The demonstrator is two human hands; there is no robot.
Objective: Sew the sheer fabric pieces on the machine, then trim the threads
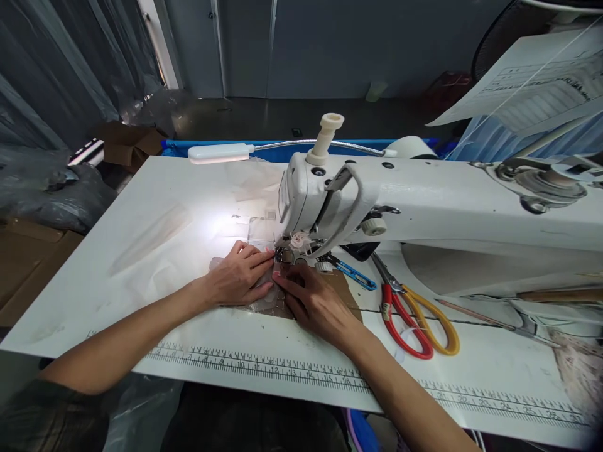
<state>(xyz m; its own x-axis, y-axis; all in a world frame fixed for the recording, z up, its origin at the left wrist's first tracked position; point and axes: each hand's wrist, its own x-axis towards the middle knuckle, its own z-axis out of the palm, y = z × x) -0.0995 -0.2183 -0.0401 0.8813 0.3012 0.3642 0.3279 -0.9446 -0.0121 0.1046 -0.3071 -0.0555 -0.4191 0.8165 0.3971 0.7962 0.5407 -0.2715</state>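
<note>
A white sewing machine [424, 194] stands over the white table, its needle area close to my fingertips. My left hand [240, 276] lies flat on thin, sheer fabric [261, 304] just left of the presser foot, fingers spread. To the right of the foot, my right hand [311, 295] has its thumb and index finger together at the fabric's edge, near a small light-coloured piece. What exactly lies between those fingertips is too small to make out. Under the fabric and beside my right hand shows a brown sheet [346, 292].
Scissors with red and yellow handles [419, 320] and a blue thread snipper [353, 273] lie right of my right hand. A lamp [221, 152] hangs behind. A printed ruler [254, 366] runs along the front edge. Cardboard boxes [32, 270] stand at left.
</note>
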